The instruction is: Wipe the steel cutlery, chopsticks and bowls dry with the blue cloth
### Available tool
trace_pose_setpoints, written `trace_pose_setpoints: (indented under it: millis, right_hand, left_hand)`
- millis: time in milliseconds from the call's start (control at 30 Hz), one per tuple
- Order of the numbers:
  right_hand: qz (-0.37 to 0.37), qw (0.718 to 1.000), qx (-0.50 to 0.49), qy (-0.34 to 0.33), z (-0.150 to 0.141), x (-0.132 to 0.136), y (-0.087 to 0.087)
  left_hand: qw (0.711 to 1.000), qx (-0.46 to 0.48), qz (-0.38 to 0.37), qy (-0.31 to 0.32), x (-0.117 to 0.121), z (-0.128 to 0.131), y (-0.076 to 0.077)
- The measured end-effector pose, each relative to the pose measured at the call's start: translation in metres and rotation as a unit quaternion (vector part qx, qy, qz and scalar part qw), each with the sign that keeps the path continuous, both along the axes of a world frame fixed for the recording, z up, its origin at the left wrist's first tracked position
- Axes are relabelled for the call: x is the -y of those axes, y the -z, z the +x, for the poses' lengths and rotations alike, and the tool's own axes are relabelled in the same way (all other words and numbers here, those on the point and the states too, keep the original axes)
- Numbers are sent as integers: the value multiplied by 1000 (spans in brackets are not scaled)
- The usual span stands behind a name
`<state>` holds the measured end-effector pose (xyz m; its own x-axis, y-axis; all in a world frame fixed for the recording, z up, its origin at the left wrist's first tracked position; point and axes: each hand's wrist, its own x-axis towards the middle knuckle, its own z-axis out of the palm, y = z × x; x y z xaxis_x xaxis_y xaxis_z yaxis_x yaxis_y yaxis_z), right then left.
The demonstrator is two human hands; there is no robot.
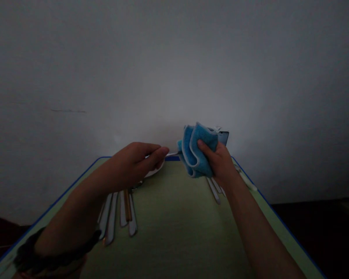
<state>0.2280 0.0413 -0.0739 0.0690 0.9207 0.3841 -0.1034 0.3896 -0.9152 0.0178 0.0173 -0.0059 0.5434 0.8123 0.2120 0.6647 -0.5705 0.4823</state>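
My right hand [219, 162] is closed around a bunched blue cloth [196, 153], held above the far end of the table. My left hand [133, 164] pinches the handle end of a thin silver utensil [172, 154], whose other end goes into the cloth. A white plate [154, 170] lies under my left hand, mostly hidden by it. I wear a dark bead bracelet on the left wrist.
A pale green table [174, 224] with a blue rim stands against a white wall. Several pieces of cutlery [119, 213] lie under my left arm, and a few more cutlery pieces [216, 190] by my right wrist. A dark box [223, 136] stands behind the cloth.
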Motion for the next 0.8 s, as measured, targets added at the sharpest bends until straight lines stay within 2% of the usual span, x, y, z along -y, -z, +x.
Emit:
trace_pose_setpoints:
  millis: [133,467,600,700,800]
  right_hand:
    - [-14,999,-25,-40,2,4,-5]
    - [-29,998,-23,-43,3,4,-8]
    - [-67,990,30,-120,18,11,-11]
    - [-118,951,187,-217,28,18,-17]
    - [-114,870,402,-261,25,23,-25]
  left_hand:
    - [1000,4,-12,-3,1,1,0]
    - [999,-4,-33,19,-1,1,4]
    - [998,-17,-56,37,-3,-5,6]
    - [995,-33,-73,66,-6,-10,6]
    - [992,-60,-70,83,-8,-16,5]
